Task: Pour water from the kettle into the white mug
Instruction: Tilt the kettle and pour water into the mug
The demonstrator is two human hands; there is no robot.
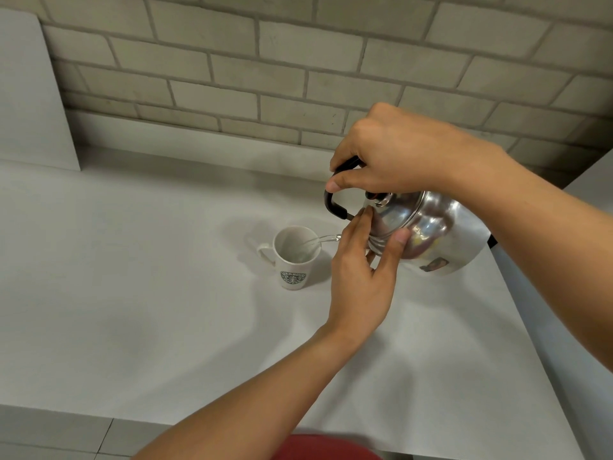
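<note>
A shiny steel kettle (441, 234) is tilted to the left above the white table (132, 293). My right hand (394, 154) is closed around its black handle (333, 202). My left hand (365, 277) presses its fingers and thumb against the kettle's lid. A thin stream of water (318, 241) runs from the spout into the white mug (295, 260). The mug stands upright on the table, left of the kettle, with a green round logo facing me and its handle pointing left.
A pale brick wall (298, 61) runs along the back of the table. A white panel (30, 94) stands at the far left. The table's right edge (517, 310) passes just under the kettle. Something red (325, 448) shows at the bottom edge.
</note>
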